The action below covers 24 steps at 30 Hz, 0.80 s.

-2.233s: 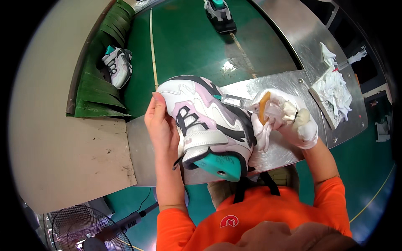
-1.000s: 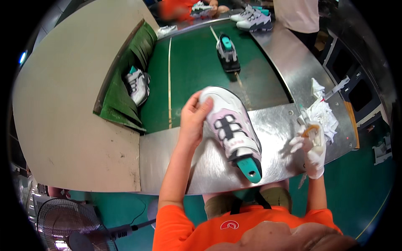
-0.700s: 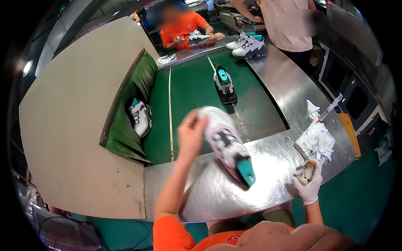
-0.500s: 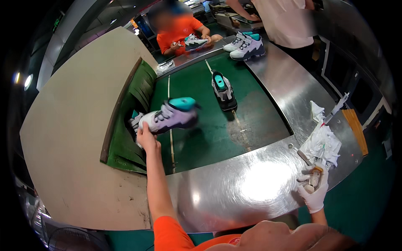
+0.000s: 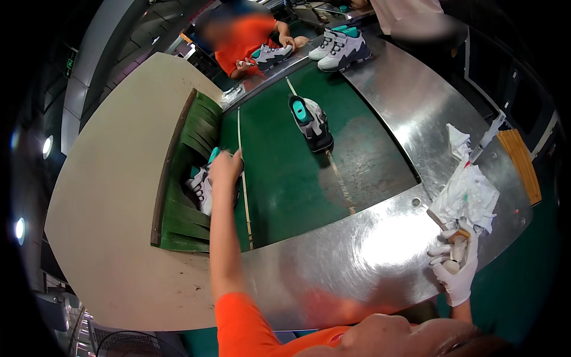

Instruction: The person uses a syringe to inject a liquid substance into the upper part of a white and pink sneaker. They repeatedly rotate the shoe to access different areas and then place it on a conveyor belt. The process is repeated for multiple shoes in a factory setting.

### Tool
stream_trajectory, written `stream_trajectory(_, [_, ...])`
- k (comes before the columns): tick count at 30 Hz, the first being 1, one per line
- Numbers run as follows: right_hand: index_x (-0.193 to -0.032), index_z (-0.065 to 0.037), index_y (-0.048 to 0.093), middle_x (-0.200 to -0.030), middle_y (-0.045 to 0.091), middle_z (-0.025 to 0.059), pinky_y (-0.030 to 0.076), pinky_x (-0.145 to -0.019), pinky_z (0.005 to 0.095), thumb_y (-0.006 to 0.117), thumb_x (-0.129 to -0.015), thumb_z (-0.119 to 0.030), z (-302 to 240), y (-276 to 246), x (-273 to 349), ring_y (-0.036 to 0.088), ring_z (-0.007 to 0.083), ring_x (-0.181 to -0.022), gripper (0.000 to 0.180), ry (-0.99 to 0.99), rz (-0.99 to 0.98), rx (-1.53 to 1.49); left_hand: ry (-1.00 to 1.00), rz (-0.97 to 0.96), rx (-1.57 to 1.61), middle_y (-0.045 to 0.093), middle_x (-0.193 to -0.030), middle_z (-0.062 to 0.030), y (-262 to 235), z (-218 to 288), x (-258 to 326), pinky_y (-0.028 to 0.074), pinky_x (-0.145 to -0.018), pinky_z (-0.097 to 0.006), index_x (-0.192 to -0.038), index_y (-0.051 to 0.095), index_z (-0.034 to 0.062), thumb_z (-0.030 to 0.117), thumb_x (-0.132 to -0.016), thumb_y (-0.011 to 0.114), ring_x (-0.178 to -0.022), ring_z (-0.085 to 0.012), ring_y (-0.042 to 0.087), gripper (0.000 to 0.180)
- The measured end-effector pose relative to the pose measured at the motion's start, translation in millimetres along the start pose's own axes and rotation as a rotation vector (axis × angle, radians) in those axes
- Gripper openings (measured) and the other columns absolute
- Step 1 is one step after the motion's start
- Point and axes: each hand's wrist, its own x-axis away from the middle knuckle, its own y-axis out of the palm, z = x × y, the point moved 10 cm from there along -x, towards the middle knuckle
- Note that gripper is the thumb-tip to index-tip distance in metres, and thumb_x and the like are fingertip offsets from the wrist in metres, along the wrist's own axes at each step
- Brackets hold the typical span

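Note:
My bare left hand (image 5: 226,171) reaches to the flap-covered opening at the belt's left side. It is closed on a white-and-dark sneaker with a teal lining (image 5: 215,154), mostly hidden behind the hand and wrist. Just left of it, another white sneaker (image 5: 201,191) sits partly under the green flaps. My right hand (image 5: 455,271), in a white glove, is closed around a small pale, rounded thing (image 5: 455,257) with a brownish end, whose kind I cannot make out. A single grey, white and black sneaker (image 5: 311,125) with a teal insole stands mid-belt.
Around the green belt (image 5: 273,208) runs a metal table edge (image 5: 333,262). Crumpled white paper (image 5: 467,193) lies near my right hand, with a wooden strip (image 5: 520,166) beyond. A sneaker pair (image 5: 345,49) stands far right. Across the belt, a person in orange (image 5: 250,41) handles a sneaker.
My left hand has moved the sneaker from over the belt to beside the one at the flaps; its hold has shifted from the toe end. My right hand keeps its hold.

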Motion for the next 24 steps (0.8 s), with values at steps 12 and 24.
stream_trajectory(12, [-0.138,-0.005,0.04,-0.111,0.054,0.0119,0.055,-0.069,0.0271,0.078,-0.059,0.005,7,0,3,0.066,0.0182,-0.084,0.089,0.016,-0.024,0.077,-0.203,-0.148,0.412,0.067,-0.111,-0.0258,72,201,-49,0.055,-0.089,-0.046,-0.124,0.037,-0.0041,0.044,-0.076,0.077,-0.105,-0.038,0.067,0.079])
stream_trajectory(24, [-0.133,-0.007,0.046,-0.102,0.052,0.0035,0.049,-0.072,0.0228,0.073,-0.071,0.006,-24,19,5,0.057,0.0092,-0.083,0.068,-0.024,-0.215,0.295,0.962,0.356,0.405,0.058,-0.125,-0.0197,-133,176,275,0.05,-0.095,-0.047,-0.122,0.054,0.0063,0.009,-0.076,0.073,-0.111,-0.0384,0.061,0.049])
